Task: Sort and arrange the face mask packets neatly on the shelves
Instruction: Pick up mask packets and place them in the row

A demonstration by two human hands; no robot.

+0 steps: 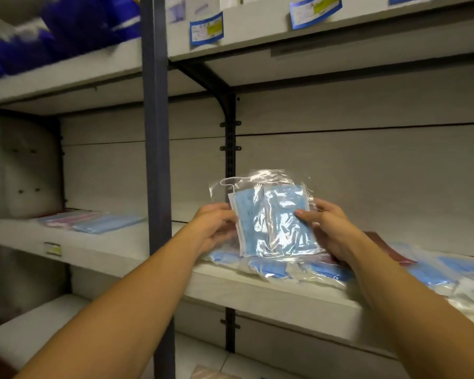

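A clear plastic packet of blue face masks (274, 217) is held upright in front of the middle shelf (257, 291). My left hand (216, 228) grips its left edge and my right hand (329, 228) grips its right edge, thumb across the front. Beneath the held packet, several more blue mask packets (290, 269) lie loosely on the shelf and spread out to the right (435, 272). On the left bay's shelf, a flat row of pink and blue mask packets (91, 221) lies side by side.
A dark blue upright post (156, 160) separates the two bays. The shelf above carries blue price labels (206, 30) on its edge. Blurred blue packages (66, 28) fill the upper left shelf. A dark red item (389, 247) lies behind my right wrist.
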